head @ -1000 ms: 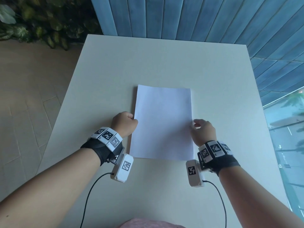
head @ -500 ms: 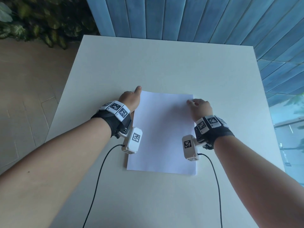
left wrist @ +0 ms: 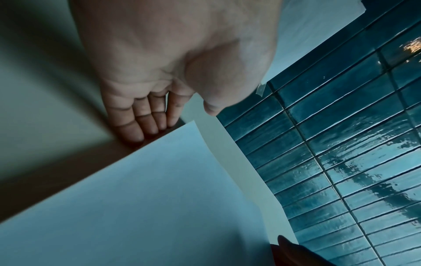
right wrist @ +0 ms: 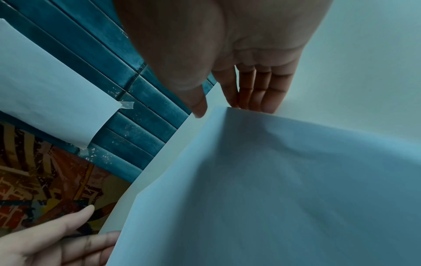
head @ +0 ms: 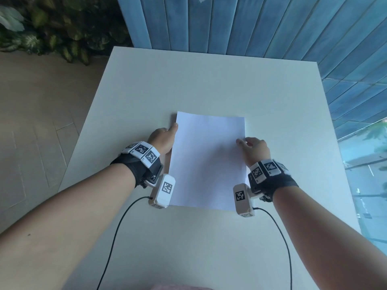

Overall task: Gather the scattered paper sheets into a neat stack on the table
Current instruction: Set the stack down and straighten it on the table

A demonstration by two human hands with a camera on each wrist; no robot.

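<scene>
A stack of white paper sheets [head: 207, 162] lies squared in the middle of the pale table [head: 209, 80]. My left hand [head: 170, 130] stands along the stack's left edge near the far corner. In the left wrist view its straight fingertips [left wrist: 145, 131] touch the edge of the paper [left wrist: 159, 198]. My right hand [head: 244, 141] is at the right edge, a little nearer to me. In the right wrist view its straight fingers [right wrist: 255, 97] stand against the edge of the paper [right wrist: 273, 180], with the thumb just above it. The top sheet bows slightly there.
Blue tiled wall [head: 251, 24] runs behind the table, with a sheet taped to it [right wrist: 45, 90]. Plants [head: 52, 28] and wood floor [head: 31, 122] lie to the left, and a window [head: 366, 164] is on the right. Black cables [head: 117, 231] trail from the wrist cameras over the near tabletop.
Both hands slid along the stack's side edges to the far corners, then came back a little toward me. The paper stays in place.
</scene>
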